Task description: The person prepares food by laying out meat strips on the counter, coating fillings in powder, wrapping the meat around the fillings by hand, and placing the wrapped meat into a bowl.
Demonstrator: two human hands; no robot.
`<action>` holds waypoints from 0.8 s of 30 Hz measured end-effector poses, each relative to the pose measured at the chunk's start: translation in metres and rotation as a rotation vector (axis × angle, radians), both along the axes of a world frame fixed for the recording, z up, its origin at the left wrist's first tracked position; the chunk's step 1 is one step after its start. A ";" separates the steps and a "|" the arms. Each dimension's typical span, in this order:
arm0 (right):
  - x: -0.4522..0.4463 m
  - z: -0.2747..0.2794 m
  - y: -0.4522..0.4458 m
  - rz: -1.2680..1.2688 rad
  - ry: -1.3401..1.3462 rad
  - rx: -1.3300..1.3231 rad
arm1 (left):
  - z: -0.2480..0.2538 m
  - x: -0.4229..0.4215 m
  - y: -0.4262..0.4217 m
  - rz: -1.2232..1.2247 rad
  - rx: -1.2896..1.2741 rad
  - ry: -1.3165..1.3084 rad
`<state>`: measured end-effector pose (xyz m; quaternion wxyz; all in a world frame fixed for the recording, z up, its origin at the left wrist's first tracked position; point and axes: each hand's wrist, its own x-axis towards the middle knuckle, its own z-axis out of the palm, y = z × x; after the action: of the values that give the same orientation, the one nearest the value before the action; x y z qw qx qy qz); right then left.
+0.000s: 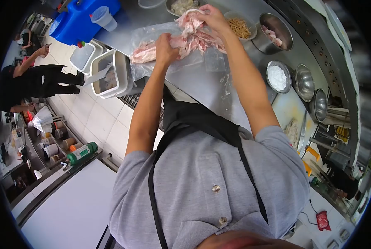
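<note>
A long heap of pale pink raw meat [144,53] lies on a clear plastic bag [142,35] on the steel counter. My left hand [166,50] is closed on the middle of the heap, its fingertips partly hidden. Farther right, my right hand [213,20] grips a loose, fatty-looking flap of the same meat at the heap's far end. That flap is bunched up beside a bowl of thin yellow-brown strips [238,28]. Ragged strands of meat spread between my two hands.
Right of the meat stand a steel pot with meat pieces [272,35], a bowl of white powder [277,76] and two steel bowls [305,83]. A blue container [79,20] and clear plastic cup [104,18] stand left. White bins [125,72] adjoin the counter; another person [40,85] stands beyond.
</note>
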<state>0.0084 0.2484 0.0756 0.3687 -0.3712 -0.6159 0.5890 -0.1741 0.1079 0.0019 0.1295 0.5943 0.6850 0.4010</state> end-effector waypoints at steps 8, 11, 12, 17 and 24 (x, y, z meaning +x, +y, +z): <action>0.008 0.043 -0.033 0.084 0.167 -0.042 | 0.085 0.050 -0.013 -0.134 0.087 -0.959; 0.006 0.048 -0.038 0.209 0.177 -0.031 | 0.099 0.050 -0.009 -0.132 0.045 -0.953; 0.009 0.048 -0.038 0.222 0.193 -0.082 | 0.100 0.048 -0.009 -0.135 -0.011 -0.996; 0.020 0.039 -0.040 0.235 0.341 -0.257 | 0.083 0.043 -0.010 -0.149 -0.106 -1.083; 0.023 0.028 -0.051 0.059 0.443 -0.221 | 0.090 0.043 -0.016 -0.051 -0.197 -1.137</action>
<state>0.0315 0.1972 0.1039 0.4345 -0.2527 -0.4626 0.7303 -0.1312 0.0917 0.0918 0.5418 0.2867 0.5273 0.5884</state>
